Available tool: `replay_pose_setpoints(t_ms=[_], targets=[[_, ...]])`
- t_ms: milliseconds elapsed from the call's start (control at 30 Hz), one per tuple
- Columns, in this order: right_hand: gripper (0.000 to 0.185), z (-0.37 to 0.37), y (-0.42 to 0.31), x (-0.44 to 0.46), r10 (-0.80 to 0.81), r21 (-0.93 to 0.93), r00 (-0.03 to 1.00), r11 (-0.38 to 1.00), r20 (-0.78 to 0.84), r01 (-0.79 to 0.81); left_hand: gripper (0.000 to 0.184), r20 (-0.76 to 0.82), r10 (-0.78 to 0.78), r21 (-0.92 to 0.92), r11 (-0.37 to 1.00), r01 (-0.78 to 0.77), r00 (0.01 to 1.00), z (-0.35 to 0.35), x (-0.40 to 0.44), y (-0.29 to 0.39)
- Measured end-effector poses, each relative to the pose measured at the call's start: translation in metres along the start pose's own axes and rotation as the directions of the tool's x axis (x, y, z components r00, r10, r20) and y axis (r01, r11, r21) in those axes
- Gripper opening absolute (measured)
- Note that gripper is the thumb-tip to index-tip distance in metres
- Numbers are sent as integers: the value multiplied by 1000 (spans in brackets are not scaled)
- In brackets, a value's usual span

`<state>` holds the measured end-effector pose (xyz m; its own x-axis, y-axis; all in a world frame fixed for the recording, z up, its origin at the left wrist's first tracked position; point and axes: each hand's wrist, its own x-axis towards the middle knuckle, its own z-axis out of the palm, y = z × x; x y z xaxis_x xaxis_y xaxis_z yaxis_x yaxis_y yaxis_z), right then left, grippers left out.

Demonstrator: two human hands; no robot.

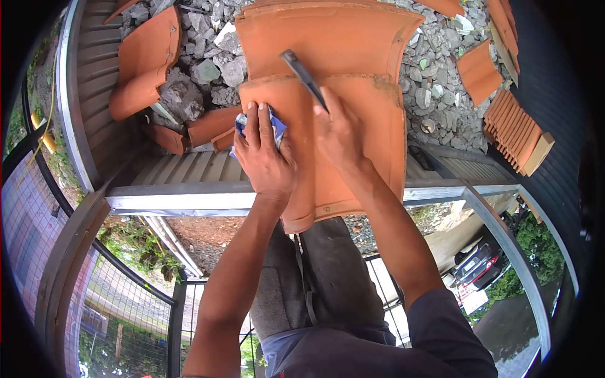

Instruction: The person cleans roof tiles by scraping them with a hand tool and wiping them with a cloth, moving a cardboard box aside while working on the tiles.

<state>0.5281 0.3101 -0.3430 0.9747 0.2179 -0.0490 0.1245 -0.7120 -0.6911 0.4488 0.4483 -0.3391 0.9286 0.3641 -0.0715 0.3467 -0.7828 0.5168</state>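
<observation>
A curved orange roof tile [372,145] lies in front of me, its upper end meeting another broad orange tile [321,41]. My left hand [268,157] is pressed down on the left side of the near tile, over a crumpled blue-and-white cloth or wrapper [278,126]. Most of that crumpled piece is hidden under the fingers. Closed around the lower end of a dark, narrow bar-shaped tool [301,77], my right hand [340,132] is over the middle of the same tile. The tool slants up and left; its exact kind cannot be made out.
Grey rubble [214,38] lies on both sides, with a broken tile [148,57] at left and another tile piece [479,72] at right. A row of stacked tiles [513,129] stands far right. A metal frame beam [183,200] crosses below; the ground and a parked car [482,261] show beyond.
</observation>
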Motion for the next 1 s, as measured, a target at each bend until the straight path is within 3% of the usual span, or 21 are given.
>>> replay_pose_setpoints(t_ms=[67,133,200,300,333,400,467,533,567,667,700,733,767,800,867,933,967,1000], targets=[[35,0,1,6,-33,49,999,998,10,33,65,2,-8,7,1000,8,1000,-2,0,3],[39,-14,10,16,46,48,995,998,92,-50,61,-1,-6,24,1000,6,1000,-5,2,5],[42,-9,14,16,60,55,996,996,59,-63,61,16,-23,29,999,22,1000,-6,1,6],[38,5,9,10,-66,138,998,988,-2,66,60,-9,5,10,1000,-5,1000,-5,1,4],[38,-2,14,17,-62,137,998,989,-4,62,60,-5,8,9,1000,-8,1000,-3,0,4],[33,-21,22,37,61,10,984,998,165,-64,69,-7,-1,-36,999,1,1000,-1,-1,-1],[34,-9,28,28,26,27,993,999,112,-29,68,-9,10,-36,999,-10,1000,-1,-3,-2],[34,-3,26,20,-2,176,993,984,119,-19,67,-23,22,-37,999,-23,999,0,-2,-2],[34,-11,31,26,-13,191,982,981,190,-24,65,-24,28,-41,999,-29,999,0,-3,-3],[35,-40,12,23,-3,285,979,957,204,-57,56,-39,67,-57,996,-70,997,-2,1,-5],[35,-39,3,7,3,299,981,952,194,-62,51,-98,8,-205,978,-29,995,-1,-1,-10],[36,-36,-6,-13,181,353,981,915,67,-193,47,-148,-52,-356,934,-4,988,2,2,-13],[37,-31,-13,-34,366,421,929,851,-49,-314,41,-296,14,-220,972,-83,955,0,16,-13],[37,-23,-15,-54,381,429,923,845,-60,-321,35,-396,-14,-295,949,-112,918,2,33,-10],[39,1,-13,-94,430,450,884,836,-183,-314,29,-397,96,-252,945,-209,913,2,73,0],[39,23,-16,-119,424,441,879,846,-218,-299,23,-124,326,-23,943,-331,937,1,105,18],[39,29,-21,-123,400,425,875,866,-271,-264,28,-41,463,230,867,-442,886,10,107,21],[39,33,-24,-124,418,438,868,855,-269,-276,28,-22,471,237,859,-453,882,17,104,25]])
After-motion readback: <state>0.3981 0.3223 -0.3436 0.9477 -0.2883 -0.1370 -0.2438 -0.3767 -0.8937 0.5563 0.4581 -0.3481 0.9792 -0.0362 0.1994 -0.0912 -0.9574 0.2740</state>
